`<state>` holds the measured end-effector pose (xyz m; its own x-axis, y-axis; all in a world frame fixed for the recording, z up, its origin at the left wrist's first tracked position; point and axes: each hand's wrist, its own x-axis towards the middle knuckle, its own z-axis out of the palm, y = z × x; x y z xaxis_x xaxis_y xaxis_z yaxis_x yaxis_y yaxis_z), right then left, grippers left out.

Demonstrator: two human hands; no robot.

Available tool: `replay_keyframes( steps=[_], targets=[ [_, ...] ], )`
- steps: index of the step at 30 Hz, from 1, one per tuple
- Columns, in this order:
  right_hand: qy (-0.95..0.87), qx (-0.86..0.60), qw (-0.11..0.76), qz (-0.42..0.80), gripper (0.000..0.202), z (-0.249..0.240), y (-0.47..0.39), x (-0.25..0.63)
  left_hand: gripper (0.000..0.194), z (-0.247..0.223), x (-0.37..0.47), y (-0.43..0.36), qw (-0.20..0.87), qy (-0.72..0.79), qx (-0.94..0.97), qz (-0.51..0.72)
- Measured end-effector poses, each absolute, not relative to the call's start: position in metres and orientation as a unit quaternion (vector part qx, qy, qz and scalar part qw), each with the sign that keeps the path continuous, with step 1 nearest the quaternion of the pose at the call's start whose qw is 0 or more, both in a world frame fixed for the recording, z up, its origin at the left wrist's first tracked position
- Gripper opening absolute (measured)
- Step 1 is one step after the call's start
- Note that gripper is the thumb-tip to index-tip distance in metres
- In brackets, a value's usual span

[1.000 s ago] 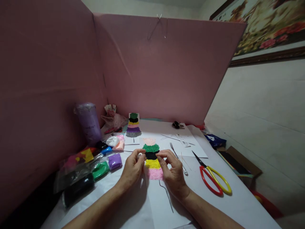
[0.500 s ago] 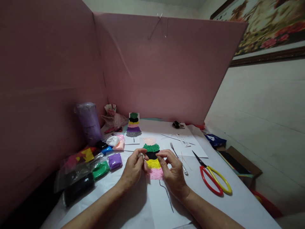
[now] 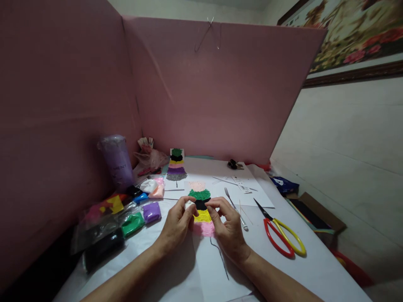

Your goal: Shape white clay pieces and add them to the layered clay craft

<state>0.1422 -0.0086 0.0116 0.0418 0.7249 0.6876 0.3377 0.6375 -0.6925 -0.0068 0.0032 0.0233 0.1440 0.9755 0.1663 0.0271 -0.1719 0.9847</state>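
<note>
My left hand (image 3: 176, 219) is closed, with a small whitish lump of clay (image 3: 188, 204) between thumb and fingers. Opposite it, my right hand (image 3: 228, 224) pinches thumb against forefinger; whatever is between those tips is too small to make out. Both hands hover at the two sides of a picture on white paper, a feather-like shape in clay bands: pale peach at the top, a green band (image 3: 200, 194), a black band (image 3: 200, 204), a yellow band (image 3: 203, 216) and a pink band (image 3: 204, 229). From its lower end a dark drawn line (image 3: 220, 254) runs down the paper.
Scissors (image 3: 279, 233) and a fork (image 3: 235, 207) lie to the right. At the left are bagged clay packs, among them a purple pack (image 3: 152, 212) and a green pack (image 3: 132, 225), plus a purple cylinder (image 3: 116, 161). A similar banded picture (image 3: 176, 165) lies behind. Pink panels (image 3: 214, 92) enclose the back and left.
The fingers of my left hand have shifted around the whitish lump, which now shows higher between them. My right hand stays in nearly the same place, still pinching.
</note>
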Motion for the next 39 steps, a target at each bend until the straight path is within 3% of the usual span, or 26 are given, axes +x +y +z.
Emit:
replay_keyframes(
  steps=[13,20,26,35,39],
  targets=[
    [-0.675,-0.390,0.604,0.163,0.012,0.0104,-0.0084,0.1424,0.033,0.0203,-0.0064,0.0047,0.513,0.408,0.565,0.501],
    [-0.674,-0.393,0.602,0.168,0.012,0.0110,-0.0088,0.1423,0.030,0.0237,-0.0065,0.0026,0.471,0.420,0.578,0.518],
    [-0.677,-0.388,0.598,0.181,0.013,0.0108,-0.0088,0.1419,0.044,0.0210,-0.0074,0.0052,0.486,0.431,0.575,0.497],
    [-0.683,-0.382,0.593,0.189,0.012,0.0092,-0.0079,0.1419,0.016,0.0163,-0.0066,0.0081,0.467,0.417,0.589,0.511],
    [-0.687,-0.383,0.588,0.189,0.011,0.0078,-0.0073,0.1424,0.015,0.0177,-0.0084,0.0074,0.455,0.433,0.602,0.494]
  ],
)
